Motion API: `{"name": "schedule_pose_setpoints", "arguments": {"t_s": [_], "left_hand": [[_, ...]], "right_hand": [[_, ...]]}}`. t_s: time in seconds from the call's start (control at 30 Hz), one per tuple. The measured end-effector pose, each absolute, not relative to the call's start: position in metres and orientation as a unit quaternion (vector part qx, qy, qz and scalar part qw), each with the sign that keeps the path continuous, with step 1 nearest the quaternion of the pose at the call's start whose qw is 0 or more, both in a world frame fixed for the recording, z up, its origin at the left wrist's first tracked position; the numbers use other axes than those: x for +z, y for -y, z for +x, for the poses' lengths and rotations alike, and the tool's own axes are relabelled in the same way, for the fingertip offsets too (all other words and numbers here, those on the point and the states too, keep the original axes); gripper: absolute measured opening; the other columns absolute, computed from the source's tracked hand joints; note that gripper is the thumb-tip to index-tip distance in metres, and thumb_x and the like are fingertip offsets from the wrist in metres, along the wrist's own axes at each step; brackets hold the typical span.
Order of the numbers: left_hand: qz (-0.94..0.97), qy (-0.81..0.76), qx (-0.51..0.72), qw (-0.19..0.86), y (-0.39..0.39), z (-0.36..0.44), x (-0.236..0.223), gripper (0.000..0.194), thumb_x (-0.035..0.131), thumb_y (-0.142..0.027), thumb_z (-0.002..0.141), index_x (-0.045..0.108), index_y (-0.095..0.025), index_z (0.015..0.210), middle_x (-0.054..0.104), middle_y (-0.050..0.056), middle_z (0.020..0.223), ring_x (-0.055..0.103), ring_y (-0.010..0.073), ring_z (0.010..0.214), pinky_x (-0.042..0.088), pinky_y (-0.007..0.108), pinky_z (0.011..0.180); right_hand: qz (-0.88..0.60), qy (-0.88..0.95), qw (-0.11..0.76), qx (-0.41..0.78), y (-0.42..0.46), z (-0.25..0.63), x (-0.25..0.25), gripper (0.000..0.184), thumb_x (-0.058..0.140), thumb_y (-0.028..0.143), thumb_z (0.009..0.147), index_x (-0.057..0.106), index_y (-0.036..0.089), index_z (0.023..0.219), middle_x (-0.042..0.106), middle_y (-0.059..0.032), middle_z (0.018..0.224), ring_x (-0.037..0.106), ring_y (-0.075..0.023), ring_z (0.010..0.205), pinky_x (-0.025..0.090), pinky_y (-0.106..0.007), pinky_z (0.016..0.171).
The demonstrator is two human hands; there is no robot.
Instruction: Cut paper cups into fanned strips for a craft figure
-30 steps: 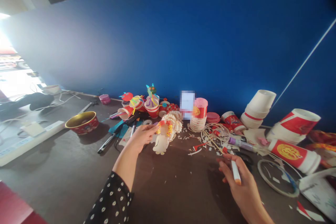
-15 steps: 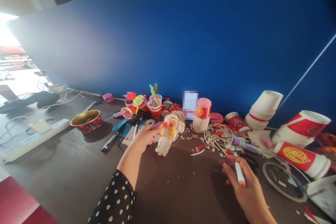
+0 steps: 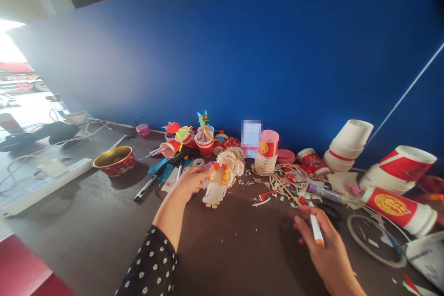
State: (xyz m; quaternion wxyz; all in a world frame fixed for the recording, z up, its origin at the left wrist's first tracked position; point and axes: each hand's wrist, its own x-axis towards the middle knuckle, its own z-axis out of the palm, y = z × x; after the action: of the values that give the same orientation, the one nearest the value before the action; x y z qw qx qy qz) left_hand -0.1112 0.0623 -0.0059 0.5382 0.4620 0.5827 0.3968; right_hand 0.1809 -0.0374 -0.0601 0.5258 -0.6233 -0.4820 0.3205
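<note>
My left hand (image 3: 189, 185) holds a white paper-cup craft figure (image 3: 219, 187) by its side, with a fan of curled paper strips behind it and red and yellow decorations on its front. My right hand (image 3: 321, 240) is shut around a white marker (image 3: 316, 230) with an orange end, its tip pointing down toward my palm side. That hand hovers over the brown tabletop (image 3: 243, 249), to the right of the figure and just in front of a scatter of paper scraps (image 3: 274, 196). A black spotted sleeve (image 3: 149, 263) covers my left forearm.
Decorated red paper cups (image 3: 204, 142) stand at the back against a blue wall (image 3: 222, 55). Stacked white cups (image 3: 348, 145), a fallen red-and-white cup (image 3: 397, 208), a wire hoop (image 3: 374, 240), a gold-lined bowl (image 3: 114, 161) and a power strip (image 3: 48, 185) surround the work area.
My left hand has turned the paper figure slightly, tilting its lower end to the left. My right hand and the marker have stayed nearly still since the last frame.
</note>
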Motion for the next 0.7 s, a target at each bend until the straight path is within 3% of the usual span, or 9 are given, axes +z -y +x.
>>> {"name": "schedule_pose_setpoints", "arguments": {"t_s": [0.7], "left_hand": [[0.466,-0.586,0.378,0.545,-0.065,-0.093,-0.017,0.038,0.063,-0.046,0.059,0.044,-0.014,0.055,0.041,-0.006,0.049,0.020,-0.0008,0.032,0.004,0.021,0.039]], "right_hand": [[-0.625,0.489,0.516,0.321,0.038,0.180,-0.058,0.038,0.060,0.049,0.066,0.050,0.023,0.091,0.064,-0.0060,0.087,0.063,-0.0218,0.069,0.052,-0.028,0.049]]}}
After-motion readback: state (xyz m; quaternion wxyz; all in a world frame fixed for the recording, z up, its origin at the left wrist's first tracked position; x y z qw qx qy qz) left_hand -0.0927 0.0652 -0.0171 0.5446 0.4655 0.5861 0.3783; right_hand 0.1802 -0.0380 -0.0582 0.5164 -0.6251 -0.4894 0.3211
